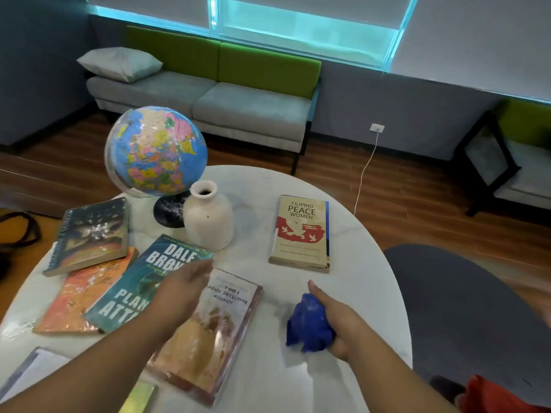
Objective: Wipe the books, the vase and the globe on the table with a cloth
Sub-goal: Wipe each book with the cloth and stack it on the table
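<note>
Near edge: a sheet of white paper (32, 374) and the corner of a yellow-green book (140, 397) lie on the white marble counter (357, 263), beside the left forearm.
Right hand: the right hand (340, 326) holds a bunched blue cloth (308, 326). Its fingers are curled round the wad, and the thumb lies straight along the top, pointing away.
Cloth: it sits low over bare counter, right of the nearest book. Whether it touches the marble cannot be told.
Left hand: the left hand (182, 289) is spread wide and holds nothing, its fingers (202, 271) straight and slightly blurred. It hangs over the seam between two books, and contact cannot be told.
Nearest book: the Ladies Detective Agency paperback (205, 338) lies flat under the left wrist, apart from the cloth.
Teal book: the Dale Brown paperback (131, 293) lies just left of it, overlapping an orange book (80, 299).
Dark book: a dark-covered paperback (89, 236) rests on the orange book's far end.
Lone book: the Filipino Peace Women book (302, 234) lies by itself beyond the right hand, well apart from the cloth.
Vase: the white vase (208, 222) stands upright just beyond the left fingers, untouched.
Globe: the globe (156, 150) stands on its dark base just behind the vase, to the left.
Room: a grey-and-green sofa (238, 105) with a pillow (119, 64) lines the far wall.
</note>
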